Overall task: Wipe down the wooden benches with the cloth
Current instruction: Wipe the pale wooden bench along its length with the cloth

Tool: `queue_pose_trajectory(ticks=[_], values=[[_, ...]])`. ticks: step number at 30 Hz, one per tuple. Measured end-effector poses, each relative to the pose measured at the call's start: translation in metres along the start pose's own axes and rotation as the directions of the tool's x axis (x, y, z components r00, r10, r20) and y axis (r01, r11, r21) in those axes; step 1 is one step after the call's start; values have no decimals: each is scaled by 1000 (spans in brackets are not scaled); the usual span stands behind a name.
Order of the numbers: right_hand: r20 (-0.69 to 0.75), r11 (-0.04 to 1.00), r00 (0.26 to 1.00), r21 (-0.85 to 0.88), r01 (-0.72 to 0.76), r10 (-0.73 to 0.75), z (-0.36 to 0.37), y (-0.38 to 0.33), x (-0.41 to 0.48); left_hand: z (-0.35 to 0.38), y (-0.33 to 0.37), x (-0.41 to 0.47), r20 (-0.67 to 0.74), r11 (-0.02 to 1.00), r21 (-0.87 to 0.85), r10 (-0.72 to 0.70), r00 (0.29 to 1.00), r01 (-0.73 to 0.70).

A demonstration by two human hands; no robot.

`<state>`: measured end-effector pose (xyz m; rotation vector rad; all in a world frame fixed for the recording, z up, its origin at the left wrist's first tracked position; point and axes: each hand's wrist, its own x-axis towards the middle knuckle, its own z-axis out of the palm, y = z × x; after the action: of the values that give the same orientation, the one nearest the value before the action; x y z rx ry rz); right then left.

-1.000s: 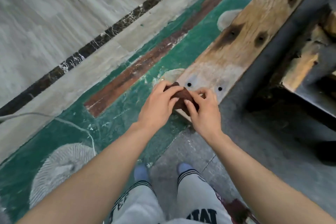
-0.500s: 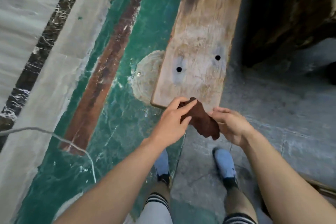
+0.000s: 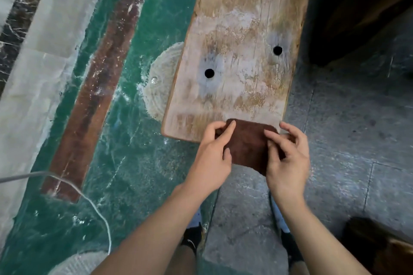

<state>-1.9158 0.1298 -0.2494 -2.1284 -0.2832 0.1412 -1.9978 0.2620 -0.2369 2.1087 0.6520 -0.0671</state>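
**Patterned stone floor, dim to the right**

Green marble floor [image 3: 125,163] carries a reddish-brown inlay strip [image 3: 98,87] and pale border slabs [image 3: 33,87]. Grey paving [image 3: 348,140] lies right, darkening into shadow at the top. A grey cable [image 3: 73,187] crosses the green.

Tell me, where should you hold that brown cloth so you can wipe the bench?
Probably flat on top, coming from above. The brown cloth is spread out at the near end of the wooden bench, pinched at its side edges by the left hand and right hand. A palm pressed down would push it along.
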Motion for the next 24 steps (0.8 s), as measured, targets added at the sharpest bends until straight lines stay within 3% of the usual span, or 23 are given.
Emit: queue_pose_trajectory(ticks=[3,6,8,10,13,18,24], values=[[127,991,990,-129,-40,57,21,20,20,13,-3,40,32,984,180,-22,999,16],[238,931,967,-366,2,91,35,34,32,30,0,56,6,821,562,-121,993,96],[244,900,969,-427,90,19,39,38,37,41,6,55,-35,739,673,-18,999,37],[337,875,941,-447,185,-26,41,42,40,53,1,51,-17,734,678,71,997,-41],[455,812,890,-525,253,16,46,49,35,55,-20,50,82,727,681,46,996,-89],[419,733,900,-649,204,120,55,54,31,52,-33,56,114,738,665,52,992,-115],[356,744,924,-653,141,137,66,51,59,46,-30,91,130,747,643,109,985,-168]])
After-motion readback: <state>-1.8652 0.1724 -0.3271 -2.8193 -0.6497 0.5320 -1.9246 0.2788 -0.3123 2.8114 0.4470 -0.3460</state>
